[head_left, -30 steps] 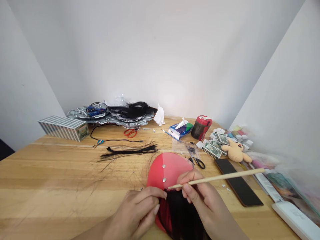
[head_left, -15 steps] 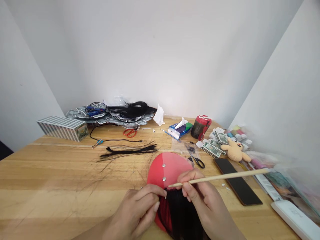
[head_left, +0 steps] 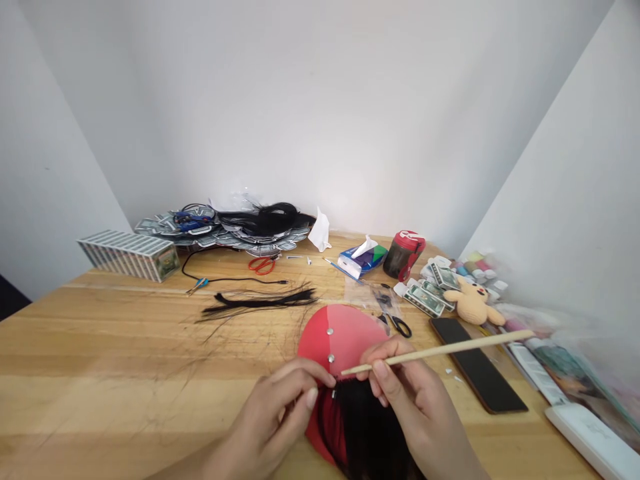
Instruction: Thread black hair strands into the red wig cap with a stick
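In front of me lies a rounded red and pink form (head_left: 345, 333) with silver studs down its middle seam. Black hair (head_left: 367, 427) covers its lower half, its upper edge running across the form. My right hand (head_left: 410, 387) pinches a thin wooden stick (head_left: 450, 348), whose pointed tip rests at or just above that edge. At the left end of the edge, my left hand (head_left: 283, 407) has its index fingertip on the hair, thumb bent below and slightly apart from it. Whether a strand is between those fingers is too small to see.
Beyond the form lie a black hair bundle (head_left: 260, 302), red-handled scissors (head_left: 261, 265) and black scissors (head_left: 400, 325). To the right are a phone (head_left: 480, 365), a crocheted toy (head_left: 473, 303) and a white power strip (head_left: 595, 440). A tissue pack (head_left: 361, 259) and dark jar (head_left: 403, 255) stand behind.
The stick's tip has moved slightly right along the hair edge. My left thumb and index finger have parted a little. The whole view has shifted slightly.
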`<action>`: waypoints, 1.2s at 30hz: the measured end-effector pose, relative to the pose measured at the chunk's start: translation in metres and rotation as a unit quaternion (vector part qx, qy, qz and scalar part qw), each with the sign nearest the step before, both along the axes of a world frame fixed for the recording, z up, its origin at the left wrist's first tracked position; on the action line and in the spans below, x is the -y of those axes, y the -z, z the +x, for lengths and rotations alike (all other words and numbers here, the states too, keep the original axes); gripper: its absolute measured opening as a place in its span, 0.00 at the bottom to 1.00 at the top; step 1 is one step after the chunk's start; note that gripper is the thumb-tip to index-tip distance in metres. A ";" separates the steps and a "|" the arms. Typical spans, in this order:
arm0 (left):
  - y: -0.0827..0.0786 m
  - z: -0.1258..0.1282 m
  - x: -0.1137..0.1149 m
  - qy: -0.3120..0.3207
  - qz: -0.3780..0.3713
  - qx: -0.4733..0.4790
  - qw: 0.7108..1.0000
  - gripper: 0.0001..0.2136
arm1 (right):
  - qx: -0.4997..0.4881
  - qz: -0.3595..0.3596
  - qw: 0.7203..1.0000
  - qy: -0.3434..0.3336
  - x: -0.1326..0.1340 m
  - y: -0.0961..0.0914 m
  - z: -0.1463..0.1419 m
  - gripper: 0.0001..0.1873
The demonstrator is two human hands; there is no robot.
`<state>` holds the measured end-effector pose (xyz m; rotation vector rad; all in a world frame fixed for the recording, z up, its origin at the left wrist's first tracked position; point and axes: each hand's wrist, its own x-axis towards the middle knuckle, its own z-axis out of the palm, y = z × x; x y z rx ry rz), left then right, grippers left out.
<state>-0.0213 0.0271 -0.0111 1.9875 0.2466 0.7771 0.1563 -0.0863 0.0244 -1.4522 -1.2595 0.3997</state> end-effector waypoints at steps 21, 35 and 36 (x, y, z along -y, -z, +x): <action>-0.012 0.011 -0.010 -0.037 -0.421 0.000 0.906 0.22 | -0.059 -0.057 0.996 -0.043 0.001 -0.007 0.000 0.20; -0.014 0.013 -0.018 0.006 -0.433 -0.001 0.901 0.19 | 0.008 -0.018 0.999 -0.036 0.001 0.000 0.000 0.16; -0.014 0.013 -0.018 0.016 -0.435 0.001 0.900 0.19 | 0.013 -0.018 0.999 -0.034 0.002 0.001 0.000 0.16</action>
